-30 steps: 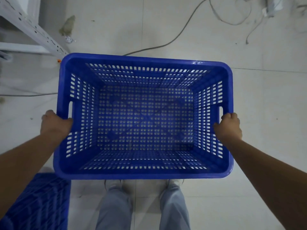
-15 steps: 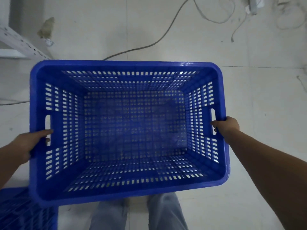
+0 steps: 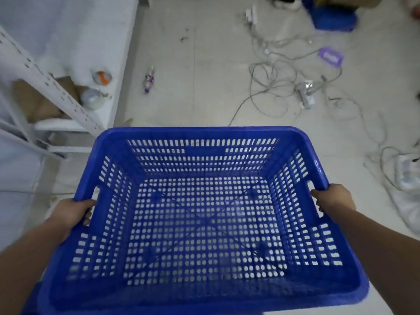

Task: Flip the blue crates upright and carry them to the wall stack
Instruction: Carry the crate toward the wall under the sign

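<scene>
A perforated blue crate [image 3: 200, 137] fills the lower half of the head view, upright with its open top towards me and nothing inside. It is held off the floor. My left hand [image 3: 70, 212] grips its left rim at the handle slot. On the other short side my right hand [image 3: 333, 197] is closed over the rim by the handle slot. At the far top right more blue crates [image 3: 333, 18] stand on the floor, partly cut off by the frame edge.
A white metal shelving rack [image 3: 52, 85] with cardboard and small items stands at the left. Tangled cables [image 3: 279, 73] and power strips sprawl over the tiled floor ahead and right. A small bottle [image 3: 148, 80] and a purple packet [image 3: 330, 56] lie on the floor.
The crate has been lifted higher and the view has swung up, bringing the shelving, the cables and the far crates into sight. Both hands keep their hold on the rims.
</scene>
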A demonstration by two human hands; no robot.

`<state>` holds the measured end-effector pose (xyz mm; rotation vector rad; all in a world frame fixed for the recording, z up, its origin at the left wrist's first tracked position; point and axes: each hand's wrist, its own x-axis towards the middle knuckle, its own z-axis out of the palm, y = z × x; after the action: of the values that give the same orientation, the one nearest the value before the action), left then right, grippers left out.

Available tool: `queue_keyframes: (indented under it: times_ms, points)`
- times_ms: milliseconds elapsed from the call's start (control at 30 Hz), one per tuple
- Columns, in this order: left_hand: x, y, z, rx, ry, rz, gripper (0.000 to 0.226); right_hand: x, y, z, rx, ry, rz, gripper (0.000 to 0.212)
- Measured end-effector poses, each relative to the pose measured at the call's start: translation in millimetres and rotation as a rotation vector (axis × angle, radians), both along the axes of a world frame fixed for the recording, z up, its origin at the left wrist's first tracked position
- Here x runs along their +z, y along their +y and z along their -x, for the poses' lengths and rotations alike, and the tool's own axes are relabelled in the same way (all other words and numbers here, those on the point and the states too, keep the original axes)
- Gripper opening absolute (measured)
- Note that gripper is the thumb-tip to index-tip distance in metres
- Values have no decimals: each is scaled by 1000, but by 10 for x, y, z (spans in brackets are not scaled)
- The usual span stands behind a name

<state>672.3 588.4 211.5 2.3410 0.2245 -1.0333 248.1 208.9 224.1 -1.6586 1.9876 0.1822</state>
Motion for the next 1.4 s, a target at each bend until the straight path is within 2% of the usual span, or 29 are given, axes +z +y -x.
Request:
queue_keyframes:
  times_ms: [200,433,533,633,800,967,1100,1400]
  points:
    - [1553,167,-120,3,-160,121,32,1704,108,-236,91,-51,104,18]
    - [3075,294,-399,-17,-303,378,48,3342,257,-578,163,-171,266,24]
    - [3649,416,-502,-3,-372,447,56,3805,278,-737,171,-247,322,22]
    - [4138,610,-600,32,-442,489,49,4207,290,-940,205,-295,371,29]
    - [4805,980,-695,66,-529,534,48,4944,703,-1331,262,-355,479,24]
    - [5165,1415,-842,152,-599,571,43,5230,902,-1710,326,-363,498,28]
    - [5140,1847,-820,228,-594,531,42,5291,1017,-2037,413,-380,493,28]
    - [5094,2666,-19,469,-606,351,42,4894,1059,-2677,707,-416,327,38]
